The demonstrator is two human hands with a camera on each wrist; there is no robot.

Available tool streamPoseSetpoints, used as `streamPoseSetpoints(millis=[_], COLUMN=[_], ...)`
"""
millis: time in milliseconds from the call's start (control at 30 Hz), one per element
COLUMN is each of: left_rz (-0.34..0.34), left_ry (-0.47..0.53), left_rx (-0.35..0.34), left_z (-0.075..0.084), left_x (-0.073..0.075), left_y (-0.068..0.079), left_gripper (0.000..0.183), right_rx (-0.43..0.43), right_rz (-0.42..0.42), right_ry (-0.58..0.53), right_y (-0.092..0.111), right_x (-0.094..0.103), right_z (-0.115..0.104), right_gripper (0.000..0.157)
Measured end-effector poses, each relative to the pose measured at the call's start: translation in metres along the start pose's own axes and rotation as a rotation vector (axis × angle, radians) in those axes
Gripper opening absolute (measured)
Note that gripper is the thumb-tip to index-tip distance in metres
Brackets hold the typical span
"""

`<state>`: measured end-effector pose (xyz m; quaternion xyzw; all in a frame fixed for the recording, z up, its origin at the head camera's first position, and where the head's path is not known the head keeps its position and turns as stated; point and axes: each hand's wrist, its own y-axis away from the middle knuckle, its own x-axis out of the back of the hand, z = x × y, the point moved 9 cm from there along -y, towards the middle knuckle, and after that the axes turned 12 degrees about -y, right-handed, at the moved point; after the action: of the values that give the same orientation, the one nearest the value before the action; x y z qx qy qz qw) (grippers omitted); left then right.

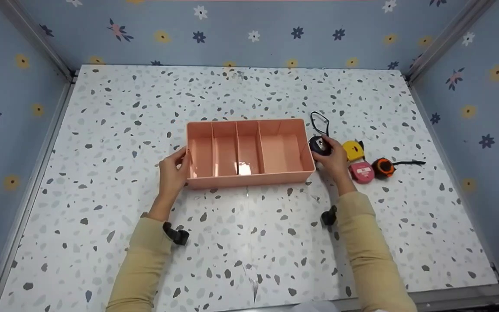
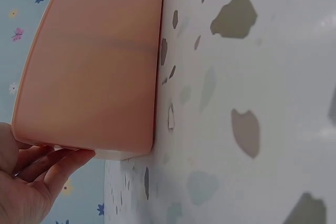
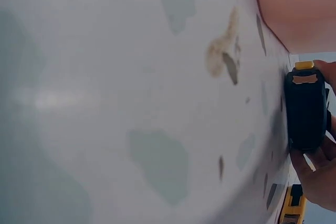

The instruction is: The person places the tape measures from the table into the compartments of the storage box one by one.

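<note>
Left hand [image 1: 172,173], fingers extended, touching the pink four-compartment organizer [image 1: 249,180]; right hand [image 1: 335,159] grasping the black tape measure [image 1: 318,146] at the organizer's right: apparently pickup, next calling for a clear lift

Fingers [image 1: 331,141] partly hide the black tape measure [image 1: 316,146].

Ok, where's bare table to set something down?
Bare: the tabletop left of the left hand, the strip between organizer and back wall, and the near stretch between sleeves. Crowded: right of the organizer, where the right hand holds the black tape measure, with yellow, pink and orange ones close by.
</note>
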<state>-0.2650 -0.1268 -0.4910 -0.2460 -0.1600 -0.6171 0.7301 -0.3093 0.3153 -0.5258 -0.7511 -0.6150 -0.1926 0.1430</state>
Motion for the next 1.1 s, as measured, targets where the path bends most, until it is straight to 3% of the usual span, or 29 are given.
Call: streamPoseSetpoints(millis=[200,533,1100], left_rz=[-0.006,-0.034,-0.002], left_ry=[0.007,0.005,-0.04], left_rx=[-0.001,0.019,0.02], left_z=[0.002,0.002,0.004], left_x=[-0.002,-0.006,-0.004], left_y=[0.001,0.004,0.006], left_gripper=[0.031,0.033,0.031], right_rx=[0.028,-0.032,0.058], right_rz=[-0.002,-0.008,0.013], right_ry=[0.006,0.044,0.094], right_y=[-0.001,0.0,0.002], right_x=[-0.001,-0.001,-0.001], right_z=[-0.003,-0.002,-0.011], right_gripper=[0.062,0.064,0.066])
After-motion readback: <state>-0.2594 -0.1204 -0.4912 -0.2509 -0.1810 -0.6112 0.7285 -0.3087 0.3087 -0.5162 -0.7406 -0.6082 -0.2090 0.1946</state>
